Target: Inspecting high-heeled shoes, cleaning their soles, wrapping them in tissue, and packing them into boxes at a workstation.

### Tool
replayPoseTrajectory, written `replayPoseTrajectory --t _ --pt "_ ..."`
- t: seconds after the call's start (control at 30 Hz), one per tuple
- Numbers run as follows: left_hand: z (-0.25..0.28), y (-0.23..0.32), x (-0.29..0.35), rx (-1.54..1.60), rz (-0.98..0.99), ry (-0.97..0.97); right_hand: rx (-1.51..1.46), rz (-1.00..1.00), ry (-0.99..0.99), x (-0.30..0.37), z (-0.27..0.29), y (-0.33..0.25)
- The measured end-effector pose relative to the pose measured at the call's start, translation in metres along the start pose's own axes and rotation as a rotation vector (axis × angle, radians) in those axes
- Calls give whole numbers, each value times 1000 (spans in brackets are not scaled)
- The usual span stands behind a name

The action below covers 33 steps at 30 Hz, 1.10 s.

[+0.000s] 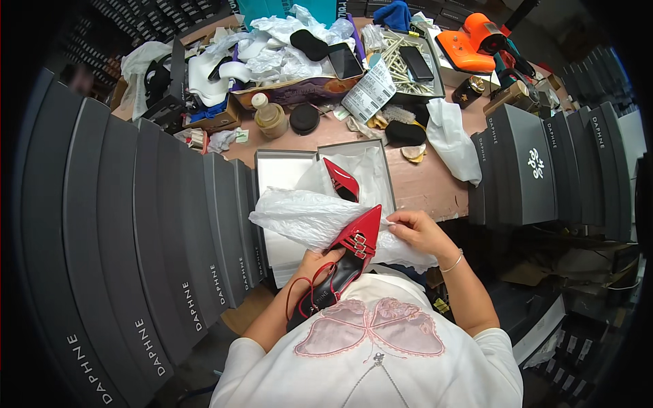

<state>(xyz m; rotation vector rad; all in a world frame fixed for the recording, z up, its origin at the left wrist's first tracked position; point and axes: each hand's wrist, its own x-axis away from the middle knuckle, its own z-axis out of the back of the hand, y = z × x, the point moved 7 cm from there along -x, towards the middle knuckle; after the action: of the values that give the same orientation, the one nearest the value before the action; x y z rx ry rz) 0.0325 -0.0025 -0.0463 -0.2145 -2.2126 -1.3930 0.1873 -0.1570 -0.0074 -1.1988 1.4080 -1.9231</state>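
Observation:
A glossy red pointed shoe (pixel 365 230) with small silver buckles, a black insole and thin red straps is in my left hand (pixel 318 261), gripped from its left side with the toe pointing up and away. My right hand (pixel 423 235) pinches the edge of white tissue paper (pixel 299 216) just right of the toe. That paper spreads behind the shoe and over the near part of an open grey shoebox (pixel 389 178). Inside the box lies a second red shoe (pixel 341 179) on more white paper, its near end partly covered.
Tall rows of grey shoeboxes flank me at left (pixel 153 238) and right (pixel 524 170). Beyond the open box are a glass bottle (pixel 271 120), a round black container (pixel 304 119), crumpled white paper (pixel 286 51), a tray of thin sticks (pixel 398 58) and an orange tool (pixel 469 47).

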Motion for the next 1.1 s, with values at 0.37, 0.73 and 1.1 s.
replayPoseTrajectory --t 0.37,0.73,1.1 --pt "11 6 -12 -328 -43 -41 255 262 -161 -31 -8 -79" --pt "16 -5 -8 305 -117 -193 1039 821 -196 17 -99 -77" --pt "14 -31 -30 372 181 -69 1300 709 -54 31 -125 -64"
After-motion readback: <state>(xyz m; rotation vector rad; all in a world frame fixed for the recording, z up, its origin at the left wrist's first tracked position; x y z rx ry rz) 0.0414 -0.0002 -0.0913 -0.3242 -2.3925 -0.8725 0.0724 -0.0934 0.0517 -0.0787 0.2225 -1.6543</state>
